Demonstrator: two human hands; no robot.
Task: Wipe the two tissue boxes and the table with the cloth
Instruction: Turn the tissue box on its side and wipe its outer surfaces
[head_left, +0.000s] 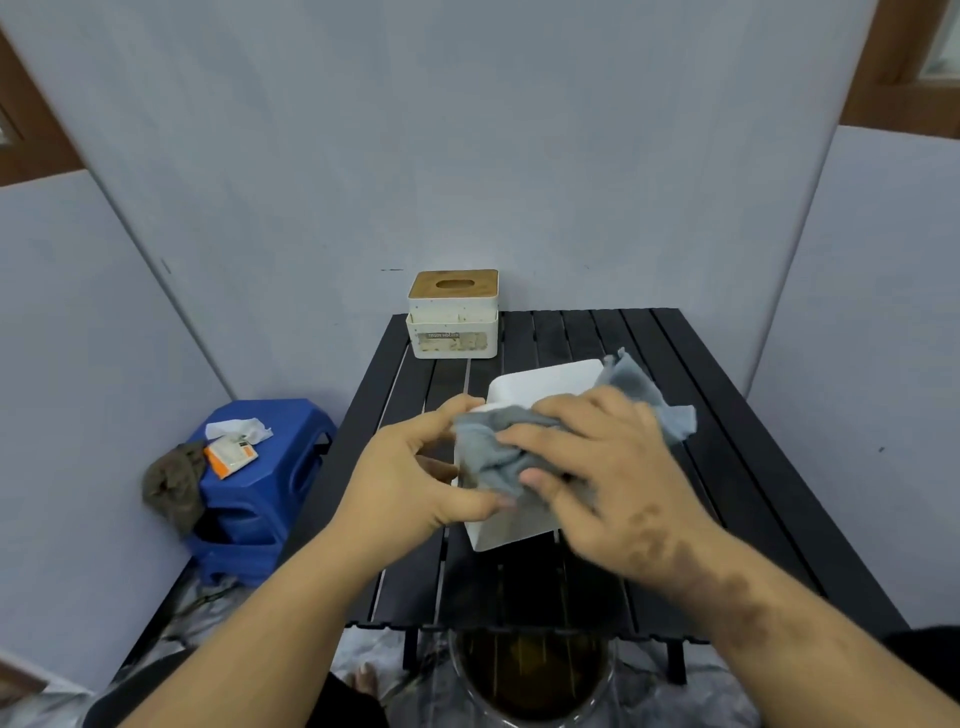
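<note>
Your left hand (415, 470) grips the white tissue box (540, 387); your right hand (597, 457) clutches the grey cloth (498, 452) on it (wood-lidded box (453, 314) at 11 o'clock).

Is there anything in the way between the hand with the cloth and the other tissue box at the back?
Nothing visible. The right hand presses the grey cloth on the white box; only bare black table lies between it and the wooden-lidded tissue box.
</note>
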